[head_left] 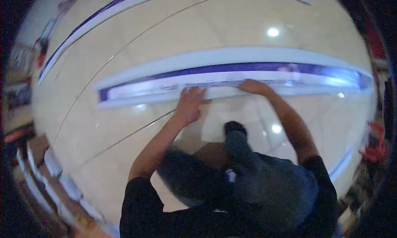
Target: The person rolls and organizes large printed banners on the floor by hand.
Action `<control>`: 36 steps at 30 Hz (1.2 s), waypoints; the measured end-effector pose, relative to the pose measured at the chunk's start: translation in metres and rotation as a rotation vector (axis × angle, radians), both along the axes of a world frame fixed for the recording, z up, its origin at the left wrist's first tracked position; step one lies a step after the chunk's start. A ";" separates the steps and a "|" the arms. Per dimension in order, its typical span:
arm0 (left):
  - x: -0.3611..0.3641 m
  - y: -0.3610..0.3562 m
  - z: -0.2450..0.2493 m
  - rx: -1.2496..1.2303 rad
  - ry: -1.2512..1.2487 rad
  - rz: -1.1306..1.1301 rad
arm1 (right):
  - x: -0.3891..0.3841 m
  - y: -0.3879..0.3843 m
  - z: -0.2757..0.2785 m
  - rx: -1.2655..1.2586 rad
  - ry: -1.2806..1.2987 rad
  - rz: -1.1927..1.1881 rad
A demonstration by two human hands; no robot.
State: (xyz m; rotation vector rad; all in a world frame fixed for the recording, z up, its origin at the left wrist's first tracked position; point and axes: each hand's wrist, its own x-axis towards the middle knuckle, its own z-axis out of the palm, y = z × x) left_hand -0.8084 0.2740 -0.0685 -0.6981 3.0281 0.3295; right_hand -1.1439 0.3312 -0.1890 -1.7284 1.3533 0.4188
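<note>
Stretched across the tiled floor in front of me is a long, glossy printed strip [140, 87], white with a purple band and blurred lettering. My left hand [191, 103] rests on its near edge, left of the middle, with the fingers stretched out and slightly apart. Further right, my right hand [254, 87] is at the same edge; its fingers are held together and bent over the lettering, apparently on the strip's border. Motion blur softens both hands' fingertips.
A second purple and white strip [94, 26] curves along the floor at the far left. White folded pieces [52, 163] stand at lower left. A red object [375, 143] is at the right edge. My knees and a dark shoe [235, 127] are close below the strip.
</note>
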 end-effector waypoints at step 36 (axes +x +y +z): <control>0.311 -0.020 0.013 0.015 -0.333 0.600 | -0.242 0.292 0.140 -0.261 0.250 -0.269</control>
